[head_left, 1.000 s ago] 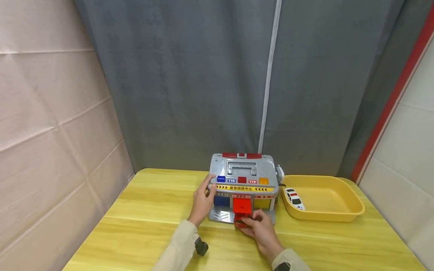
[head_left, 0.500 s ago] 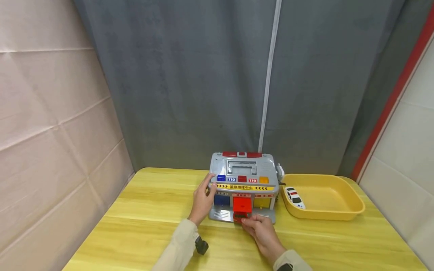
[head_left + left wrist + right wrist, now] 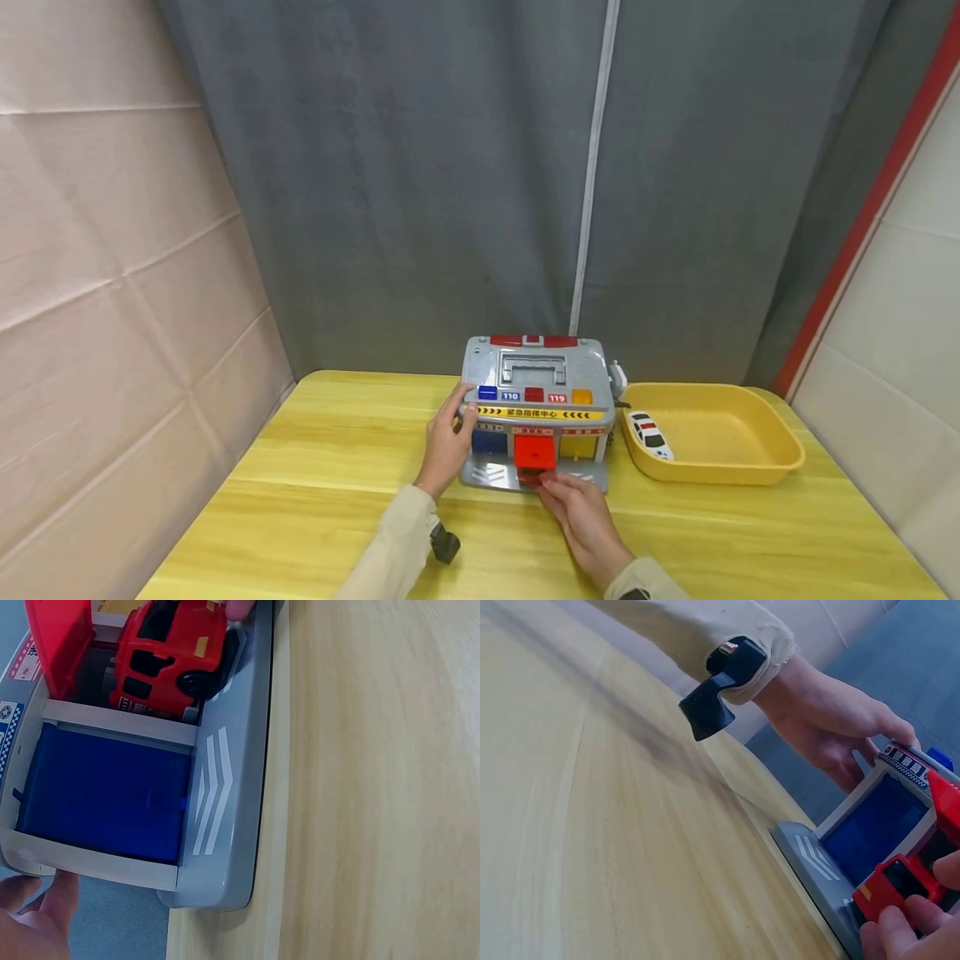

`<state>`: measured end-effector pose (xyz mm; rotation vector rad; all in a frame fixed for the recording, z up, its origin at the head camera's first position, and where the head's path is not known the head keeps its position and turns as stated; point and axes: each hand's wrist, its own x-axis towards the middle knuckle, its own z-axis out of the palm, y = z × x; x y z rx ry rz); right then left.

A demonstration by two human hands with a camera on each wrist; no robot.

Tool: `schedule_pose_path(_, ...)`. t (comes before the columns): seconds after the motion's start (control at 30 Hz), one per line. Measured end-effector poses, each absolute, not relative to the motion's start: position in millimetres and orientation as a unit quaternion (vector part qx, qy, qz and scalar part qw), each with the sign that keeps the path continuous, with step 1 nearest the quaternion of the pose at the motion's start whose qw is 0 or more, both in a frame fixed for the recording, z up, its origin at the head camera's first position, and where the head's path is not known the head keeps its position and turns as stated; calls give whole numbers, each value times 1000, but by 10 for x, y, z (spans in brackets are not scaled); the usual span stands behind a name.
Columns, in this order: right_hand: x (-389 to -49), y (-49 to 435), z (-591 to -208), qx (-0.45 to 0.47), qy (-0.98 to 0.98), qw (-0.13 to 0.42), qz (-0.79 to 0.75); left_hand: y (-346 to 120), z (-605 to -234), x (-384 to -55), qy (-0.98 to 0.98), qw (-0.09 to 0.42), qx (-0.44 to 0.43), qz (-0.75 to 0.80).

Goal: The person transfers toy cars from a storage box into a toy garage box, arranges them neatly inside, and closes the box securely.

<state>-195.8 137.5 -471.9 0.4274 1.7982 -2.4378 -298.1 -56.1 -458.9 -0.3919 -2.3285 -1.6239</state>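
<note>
A grey toy emergency station (image 3: 585,371) stands on the table, with a red door (image 3: 536,450) swung up over its middle bay. Under that door a red toy car (image 3: 169,656) sits partly inside the bay, its near end over the front ramp. My right hand (image 3: 585,521) pinches the car's near end between thumb and fingers, as the right wrist view shows. At the station's left front corner, my left hand (image 3: 446,446) grips the roof edge. The blue door (image 3: 105,795) on the left bay and the yellow door (image 3: 577,447) on the right bay are down.
To the station's right is a yellow tray (image 3: 735,475), holding a white toy car (image 3: 650,435) with black and red markings at its left end. The wooden table (image 3: 315,500) ends at a grey curtain (image 3: 420,208) behind.
My right hand has pushed the red toy car forward, further under the raised red door and into the middle bay. My left hand keeps its hold on the station's corner.
</note>
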Motion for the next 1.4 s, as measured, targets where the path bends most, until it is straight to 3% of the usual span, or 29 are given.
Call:
schedule_pose_path(0.23, -1930, 1401, -4694, 140, 617, 68, -772, -555, -4594, -2986, -804, 138, -135, -562)
schedule_pose_path(0.47, -1908, 1397, -4740, 112, 629, 45, -768, -548, -4589, -2980, -803, 136, -131, -565)
schedule_pose_path(1.07, -1916, 1413, -4746, 99, 670, 45, -735, -546, -4593, -2973, -807, 128, -122, -564)
schedule_pose_path(1.4, -1936, 1375, -4695, 126, 720, 16, -682, -549, -4610, -2987, -807, 128, -124, -563)
